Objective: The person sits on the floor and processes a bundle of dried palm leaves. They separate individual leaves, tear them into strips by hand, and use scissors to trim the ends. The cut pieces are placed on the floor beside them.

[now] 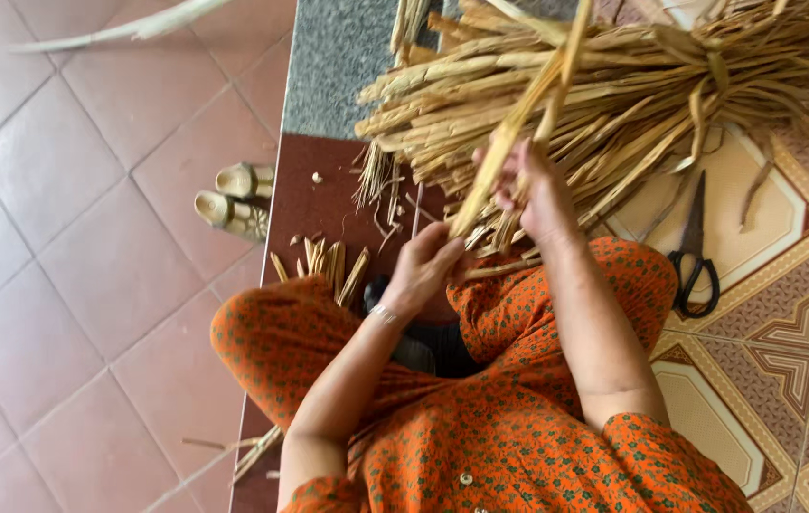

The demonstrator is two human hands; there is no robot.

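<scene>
My right hand (533, 190) grips a couple of long dried yellow plant strips (518, 114) that run up and away from me. Below it, my left hand (423, 266), a thin bracelet on its wrist, pinches the lower end of the same strips, just above my orange patterned lap (518, 418). Right behind both hands lies a big tied bundle of dried stalks (632, 76), its cut ends pointing left.
Black scissors (694, 252) lie on the patterned tile floor to my right. Short cut stalk pieces (329, 266) are scattered on the dark red step by my left knee. A pair of tan sandals (234, 199) sits on the lower pink tiles at the left.
</scene>
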